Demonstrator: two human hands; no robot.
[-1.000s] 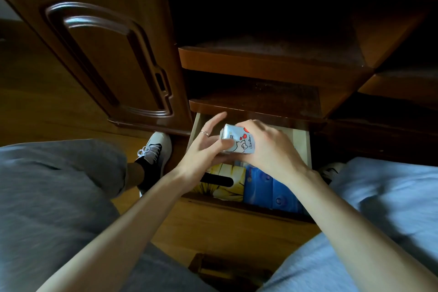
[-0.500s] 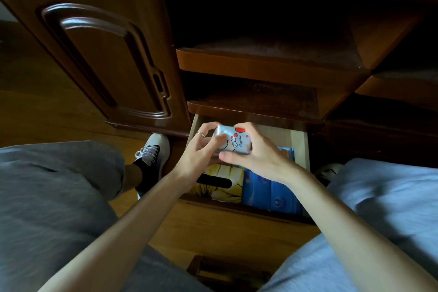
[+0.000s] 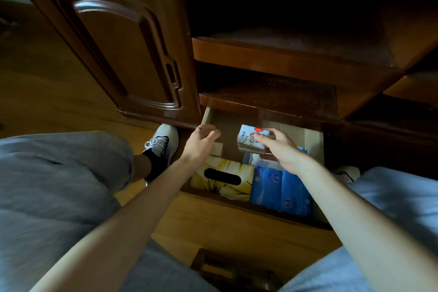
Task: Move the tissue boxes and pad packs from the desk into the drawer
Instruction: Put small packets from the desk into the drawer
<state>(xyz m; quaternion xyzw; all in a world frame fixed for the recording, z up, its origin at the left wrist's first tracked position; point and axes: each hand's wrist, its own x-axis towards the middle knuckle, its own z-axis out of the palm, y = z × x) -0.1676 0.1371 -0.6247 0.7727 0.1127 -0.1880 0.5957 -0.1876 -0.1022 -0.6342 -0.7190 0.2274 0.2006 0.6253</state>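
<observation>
Head view, the only one: right hand (image 3: 282,149) grips a small white pack (image 3: 253,138) printed with a cartoon and a red mark, fingers (image 3: 262,136) curled over its top and thumb side, and holds it above the open drawer (image 3: 316,147), toward the drawer's 1 o'clock corner. Left hand (image 3: 201,142) hovers at the drawer's 10 o'clock side, fingers loosely spread and holding nothing, apart from the pack; a thin ring shows on one finger. Inside the drawer a yellow tissue box (image 3: 222,179) with a dark oval slot lies at 7 o'clock, and blue pad packs (image 3: 280,191) lie just beside it at 5 o'clock; something pale sits behind the blue packs under the right hand, too hidden to name. Above the drawer run two bare wooden shelves (image 3: 267,59), with a cabinet door (image 3: 118,42) at 10 o'clock, and a white shoe (image 3: 163,140) rests on the floor at 9 o'clock of the drawer

Judged from this, the step in hand is placing the small pack. Bare drawer bottom shows at 11 to 12 o'clock, behind the tissue box, so the next move likely calls for lowering the pack there, or onto the packs beneath it, and then letting go
</observation>
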